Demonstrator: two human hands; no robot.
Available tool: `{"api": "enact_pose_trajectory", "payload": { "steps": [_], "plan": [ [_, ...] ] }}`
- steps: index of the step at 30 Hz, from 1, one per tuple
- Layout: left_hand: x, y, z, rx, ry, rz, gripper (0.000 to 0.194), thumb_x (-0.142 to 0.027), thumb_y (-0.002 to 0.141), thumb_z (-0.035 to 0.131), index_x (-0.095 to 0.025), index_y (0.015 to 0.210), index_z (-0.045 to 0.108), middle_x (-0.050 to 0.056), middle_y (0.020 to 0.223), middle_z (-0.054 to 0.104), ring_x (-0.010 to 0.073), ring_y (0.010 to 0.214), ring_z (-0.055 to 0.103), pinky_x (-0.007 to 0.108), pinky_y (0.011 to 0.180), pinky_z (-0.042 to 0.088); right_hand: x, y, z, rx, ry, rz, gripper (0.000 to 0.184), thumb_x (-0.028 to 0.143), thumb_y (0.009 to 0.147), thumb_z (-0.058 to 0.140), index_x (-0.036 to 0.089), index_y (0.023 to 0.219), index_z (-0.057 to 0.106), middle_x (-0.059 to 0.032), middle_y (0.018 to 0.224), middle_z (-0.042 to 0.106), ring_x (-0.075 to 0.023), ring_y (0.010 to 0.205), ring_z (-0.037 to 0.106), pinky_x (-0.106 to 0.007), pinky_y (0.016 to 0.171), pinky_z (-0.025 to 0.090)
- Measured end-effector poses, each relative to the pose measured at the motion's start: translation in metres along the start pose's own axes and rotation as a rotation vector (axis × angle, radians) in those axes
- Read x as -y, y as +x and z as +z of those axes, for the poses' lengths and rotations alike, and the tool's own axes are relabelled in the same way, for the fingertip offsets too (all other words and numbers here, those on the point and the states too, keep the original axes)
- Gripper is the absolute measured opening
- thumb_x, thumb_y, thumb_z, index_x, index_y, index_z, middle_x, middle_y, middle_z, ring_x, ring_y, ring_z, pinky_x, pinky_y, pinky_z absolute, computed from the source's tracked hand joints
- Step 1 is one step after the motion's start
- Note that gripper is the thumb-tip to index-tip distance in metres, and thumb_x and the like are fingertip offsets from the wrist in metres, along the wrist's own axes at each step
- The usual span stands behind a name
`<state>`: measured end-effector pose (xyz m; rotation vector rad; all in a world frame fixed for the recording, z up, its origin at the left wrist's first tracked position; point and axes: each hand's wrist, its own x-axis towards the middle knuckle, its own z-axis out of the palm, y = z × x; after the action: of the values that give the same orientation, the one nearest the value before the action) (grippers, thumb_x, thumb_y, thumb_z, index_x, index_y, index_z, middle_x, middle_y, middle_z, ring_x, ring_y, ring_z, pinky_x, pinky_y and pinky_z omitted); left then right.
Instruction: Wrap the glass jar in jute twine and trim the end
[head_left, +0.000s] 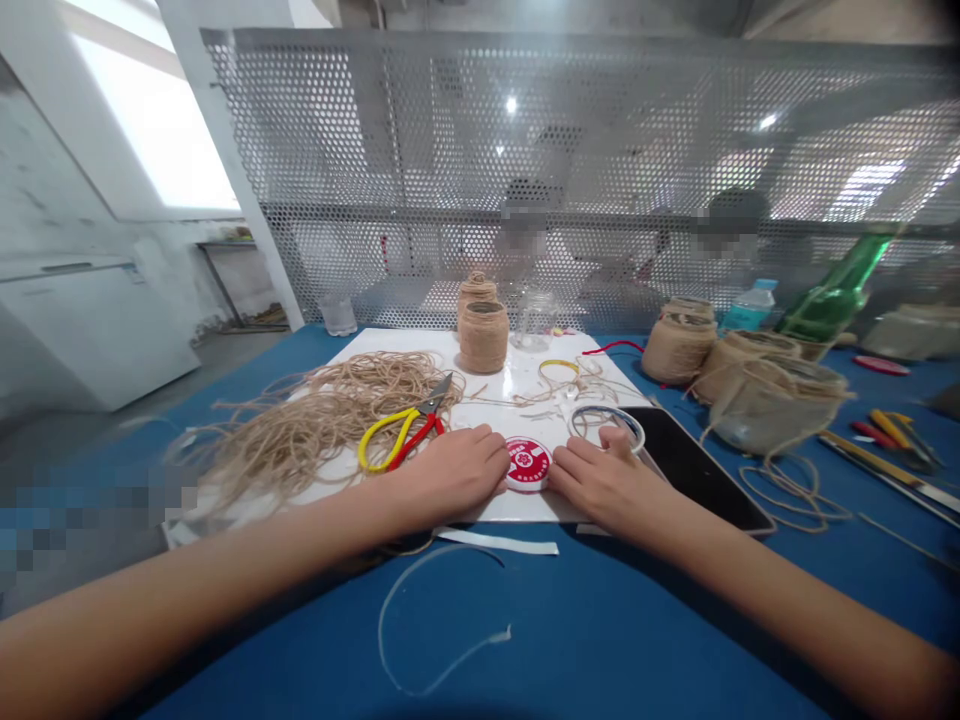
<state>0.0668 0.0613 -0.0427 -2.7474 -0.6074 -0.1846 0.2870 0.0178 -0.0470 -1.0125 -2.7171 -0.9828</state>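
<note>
A red and white round disc (528, 463) with printed lettering lies on the white board (525, 508) right in front of me. At its left edge, my left hand (471, 462) has its fingers curled against the rim. My right hand (600, 474) grips the opposite edge, thumb side hidden from view. Just behind the right hand is a pale ring (606, 427), like a roll of tape, overlapping a dark tablet-like slab (686, 465). Scissors with yellow and red handles (401, 437) rest beside my left hand on a heap of jute twine (330, 420).
Twine-wrapped jars (484, 338) stand at the board's back near a clear glass jar (534, 320). More wrapped jars (677, 345), a green bottle (840, 290) and pliers (900, 437) are on the right. Clear strips (386, 620) curl on the blue table. A perforated metal screen (450, 150) rises behind.
</note>
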Motion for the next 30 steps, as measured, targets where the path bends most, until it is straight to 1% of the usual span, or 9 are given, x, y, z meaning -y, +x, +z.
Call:
{"api": "enact_pose_trajectory", "payload": {
  "steps": [3,8,14,19,21,25,28,30],
  "plan": [
    [0.0,0.001,0.0,0.002,0.009,0.018,0.025,-0.026,0.092,0.032,-0.011,0.087,0.053,0.01,0.086,0.054,0.0203,0.08,0.047,0.033,0.071,0.041,0.0,0.0,-0.004,-0.011,-0.032,-0.045,0.02,0.007,0.084,0.037,0.017,0.078,0.052,-0.0057,0.073,0.057,-0.0193,0.071,0.043,-0.037,0.073,0.022],
    [0.001,0.003,-0.005,0.019,0.014,0.038,0.026,-0.023,0.091,0.031,-0.011,0.086,0.053,0.01,0.084,0.054,0.0201,0.077,0.047,0.032,0.067,0.04,0.002,0.002,-0.009,-0.031,-0.039,-0.079,0.022,0.008,0.085,0.035,0.017,0.079,0.054,-0.0058,0.073,0.058,-0.0194,0.072,0.044,-0.037,0.074,0.024],
    [0.004,0.002,-0.008,0.034,-0.017,0.069,0.027,-0.021,0.093,0.028,-0.011,0.087,0.052,0.009,0.085,0.054,0.0184,0.077,0.046,0.03,0.068,0.04,-0.002,0.007,-0.012,-0.044,-0.014,-0.154,0.024,0.006,0.084,0.035,0.016,0.083,0.056,-0.0048,0.074,0.057,-0.0187,0.073,0.045,-0.037,0.078,0.026],
    [0.007,0.004,-0.008,0.073,-0.042,0.046,0.022,-0.027,0.091,0.035,-0.011,0.09,0.05,0.009,0.088,0.055,0.0179,0.078,0.047,0.029,0.069,0.041,-0.007,0.01,-0.016,-0.011,-0.051,-0.201,0.025,0.007,0.086,0.033,0.016,0.086,0.056,-0.0049,0.078,0.058,-0.0184,0.075,0.045,-0.037,0.08,0.028],
    [0.009,0.005,-0.009,0.081,-0.042,0.056,0.021,-0.026,0.091,0.036,-0.01,0.09,0.049,0.009,0.087,0.055,0.0174,0.077,0.048,0.028,0.068,0.041,-0.009,0.01,-0.017,-0.002,-0.067,-0.202,0.025,0.007,0.086,0.032,0.016,0.089,0.056,-0.0051,0.079,0.058,-0.0182,0.075,0.045,-0.038,0.081,0.028],
    [0.011,0.006,-0.011,0.051,0.013,0.157,0.022,-0.019,0.092,0.03,-0.012,0.088,0.051,0.008,0.084,0.056,0.0164,0.073,0.048,0.027,0.064,0.04,-0.011,0.01,-0.02,-0.011,-0.086,-0.228,0.027,0.006,0.086,0.031,0.016,0.09,0.056,-0.0047,0.078,0.057,-0.0174,0.074,0.045,-0.036,0.081,0.028],
    [0.012,0.006,-0.013,-0.022,0.041,0.274,0.026,-0.016,0.092,0.027,-0.012,0.086,0.052,0.009,0.08,0.056,0.0163,0.069,0.046,0.028,0.059,0.038,-0.013,0.01,-0.02,-0.025,-0.082,-0.264,0.026,0.006,0.086,0.032,0.016,0.09,0.056,-0.0043,0.078,0.057,-0.0171,0.074,0.045,-0.034,0.08,0.029],
    [0.012,0.005,-0.014,-0.066,0.044,0.327,0.027,-0.015,0.092,0.027,-0.012,0.085,0.053,0.009,0.079,0.057,0.0163,0.067,0.046,0.028,0.057,0.038,-0.015,0.01,-0.019,-0.032,-0.076,-0.266,0.024,0.006,0.085,0.034,0.016,0.088,0.056,-0.0041,0.077,0.057,-0.0172,0.074,0.046,-0.034,0.08,0.028]
  ]
}}
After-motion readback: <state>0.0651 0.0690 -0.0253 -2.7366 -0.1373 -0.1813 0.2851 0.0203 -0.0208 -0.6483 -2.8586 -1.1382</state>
